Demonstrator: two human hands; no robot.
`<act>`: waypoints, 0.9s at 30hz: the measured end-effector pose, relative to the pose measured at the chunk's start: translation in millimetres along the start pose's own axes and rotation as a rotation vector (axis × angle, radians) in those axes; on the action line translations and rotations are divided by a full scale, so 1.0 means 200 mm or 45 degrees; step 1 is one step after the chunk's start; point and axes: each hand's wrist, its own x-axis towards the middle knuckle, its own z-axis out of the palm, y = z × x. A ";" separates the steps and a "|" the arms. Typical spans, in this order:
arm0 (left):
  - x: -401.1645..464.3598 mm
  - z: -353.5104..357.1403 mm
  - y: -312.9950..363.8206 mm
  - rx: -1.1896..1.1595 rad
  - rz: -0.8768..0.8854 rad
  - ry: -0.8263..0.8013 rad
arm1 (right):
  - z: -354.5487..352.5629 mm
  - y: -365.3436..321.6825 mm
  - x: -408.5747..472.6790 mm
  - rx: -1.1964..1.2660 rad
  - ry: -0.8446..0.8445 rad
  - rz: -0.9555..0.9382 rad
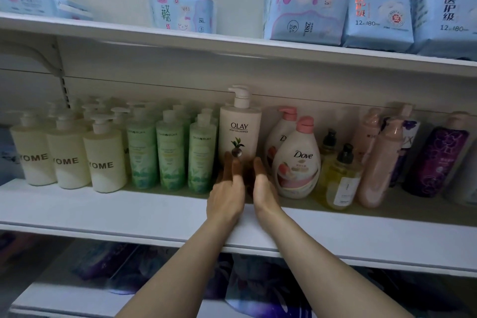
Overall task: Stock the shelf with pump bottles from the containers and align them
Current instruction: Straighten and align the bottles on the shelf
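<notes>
From the head camera we see the white shelf [103, 212] carrying a row of pump bottles. The Olay bottle [240, 131] stands upright about midway along the row, set a little behind the front edge. Our left hand [227, 193] reaches its lower front, fingers [236, 165] straight and close together, the tips touching the bottle. Our right hand [265, 188] comes in on the bottle's right side, palm turned inward and fingers extended; whether they press the bottle we cannot tell, as the spot is in shadow. To the left stand the green Shiroruka bottles [170, 152] and the cream bottles lettered "YOME" [103, 160], both in neat files. Just right is the Dove bottle [296, 162] with a pink cap, then a yellow bottle [338, 178], a pink bottle [379, 162] and a purple bottle [438, 160]. On the upper shelf [180, 41] lie blue sanitary pad packs [379, 2].
</notes>
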 end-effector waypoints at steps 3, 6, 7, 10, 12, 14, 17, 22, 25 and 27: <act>0.01 0.00 0.00 0.025 0.046 -0.019 | 0.01 0.02 0.01 -0.001 0.003 -0.018; 0.01 0.00 -0.01 0.016 0.072 -0.036 | -0.01 0.02 0.01 -0.033 -0.032 -0.014; 0.01 0.00 -0.01 0.024 0.070 -0.043 | -0.02 0.02 0.01 -0.018 -0.041 -0.005; -0.02 -0.02 0.00 0.050 0.089 -0.005 | -0.10 0.00 -0.02 -0.039 0.025 -0.120; -0.07 -0.04 0.02 0.125 0.207 0.077 | -0.18 -0.04 -0.06 -0.082 0.194 -0.286; -0.14 -0.01 0.06 0.092 0.360 0.082 | -0.27 -0.09 -0.09 -0.088 0.344 -0.431; -0.21 0.11 0.15 -0.055 0.360 -0.150 | -0.37 -0.16 -0.11 -0.186 0.500 -0.454; -0.18 0.24 0.16 -0.115 0.354 -0.282 | -0.45 -0.20 -0.07 -0.408 0.346 -0.344; -0.15 0.26 0.14 -0.126 0.442 -0.246 | -0.47 -0.20 -0.03 -0.452 0.322 -0.288; -0.15 0.26 0.14 -0.114 0.496 -0.230 | -0.48 -0.20 -0.01 -0.455 0.353 -0.247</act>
